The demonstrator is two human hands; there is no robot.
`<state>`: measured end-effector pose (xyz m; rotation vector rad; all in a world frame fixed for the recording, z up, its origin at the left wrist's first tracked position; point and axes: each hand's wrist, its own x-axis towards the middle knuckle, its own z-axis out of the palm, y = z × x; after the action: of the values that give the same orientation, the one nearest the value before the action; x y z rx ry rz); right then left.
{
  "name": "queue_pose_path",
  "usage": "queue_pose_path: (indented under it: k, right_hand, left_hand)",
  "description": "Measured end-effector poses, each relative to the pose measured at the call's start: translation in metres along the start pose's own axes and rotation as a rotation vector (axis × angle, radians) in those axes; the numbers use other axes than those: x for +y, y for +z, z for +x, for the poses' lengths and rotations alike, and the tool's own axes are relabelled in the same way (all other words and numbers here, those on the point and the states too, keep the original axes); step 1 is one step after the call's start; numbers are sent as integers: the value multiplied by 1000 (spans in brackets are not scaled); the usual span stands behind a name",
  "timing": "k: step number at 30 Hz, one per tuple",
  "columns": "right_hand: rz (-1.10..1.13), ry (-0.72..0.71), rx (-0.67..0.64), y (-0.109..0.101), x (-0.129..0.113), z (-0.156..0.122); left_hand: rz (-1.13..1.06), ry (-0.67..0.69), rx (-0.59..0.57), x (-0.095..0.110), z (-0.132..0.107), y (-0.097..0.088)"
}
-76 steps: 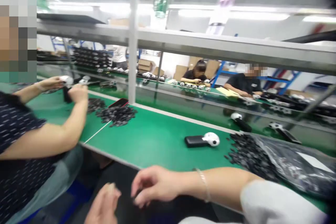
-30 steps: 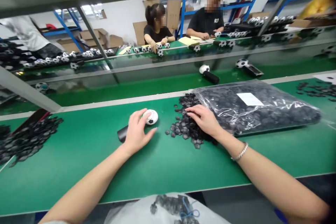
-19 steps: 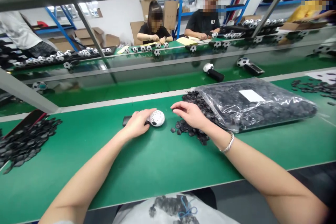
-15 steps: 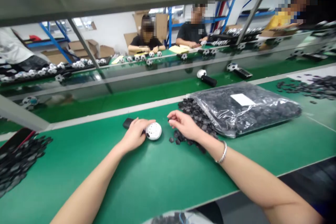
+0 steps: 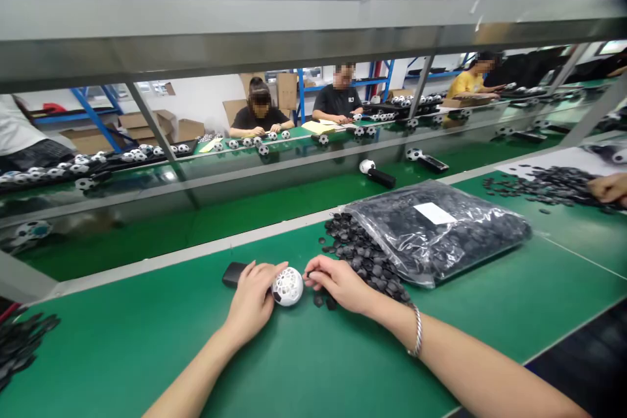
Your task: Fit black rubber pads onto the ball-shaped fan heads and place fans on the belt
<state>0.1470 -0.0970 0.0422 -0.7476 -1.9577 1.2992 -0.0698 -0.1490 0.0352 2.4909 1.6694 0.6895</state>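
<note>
Your left hand (image 5: pixel 252 299) lies closed over the black handle (image 5: pixel 232 273), thumb against the white latticed ball (image 5: pixel 287 287) at the handle's three o'clock end. Your right hand (image 5: pixel 339 283) sits at three o'clock of the ball, fingertips (image 5: pixel 310 276) pinched together just beside it; you cannot tell whether they grip a piece. Loose black pieces (image 5: pixel 360 255) spread at one o'clock of that hand, touching a clear bag (image 5: pixel 441 232) at two o'clock. Everything rests on the green mat (image 5: pixel 147 333). A co-worker's hand (image 5: pixel 609 188) shows far off at two o'clock.
</note>
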Motion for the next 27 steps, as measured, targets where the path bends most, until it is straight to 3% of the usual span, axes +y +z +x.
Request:
queue_pose_path:
  k: [8,12,17,23,27]
  right_hand:
    - [-347,-194,158,-7,-3,1]
    - [-302,-173,135,-6,-2,1]
    - [-11,25,95,-1,3,0]
    - [-27,-11,-23,1,-4,-4]
    - [-131,-129,-42,4,-6,-6]
  left_hand:
    - [31,57,-37,-3,-2,1]
    - [17,-9,-55,0,3,0]
    - [-39,-70,-94,13,5,-9]
    - [-71,-123,-120,18,4,-12]
    - [-77,-118,-118,18,4,-12]
